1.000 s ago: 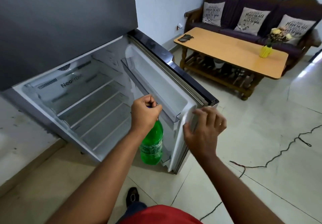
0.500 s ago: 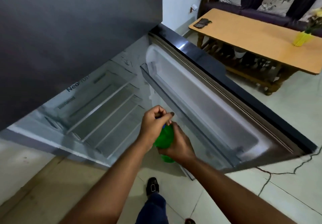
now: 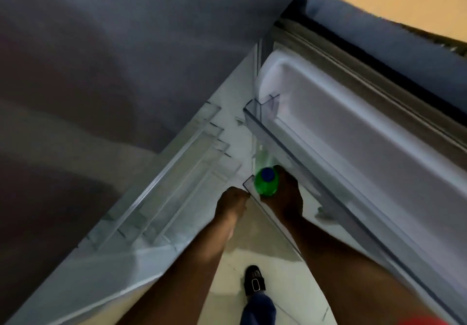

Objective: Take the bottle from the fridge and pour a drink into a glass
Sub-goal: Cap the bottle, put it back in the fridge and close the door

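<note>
Green plastic bottle [image 3: 265,182] with blue cap: one
Bare hands: two
Clear door bins beside the bottle: two
Black shoe [image 3: 254,283]: one

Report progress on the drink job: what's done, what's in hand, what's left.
Done: the fridge door stands open. In hand: the right hand is wrapped around the green bottle, which sits at the lower door shelf, blue cap on; the left hand is beside it at the shelf corner, not on the bottle. Left: lifting the bottle clear, uncapping and pouring. No glass is in view.
</note>
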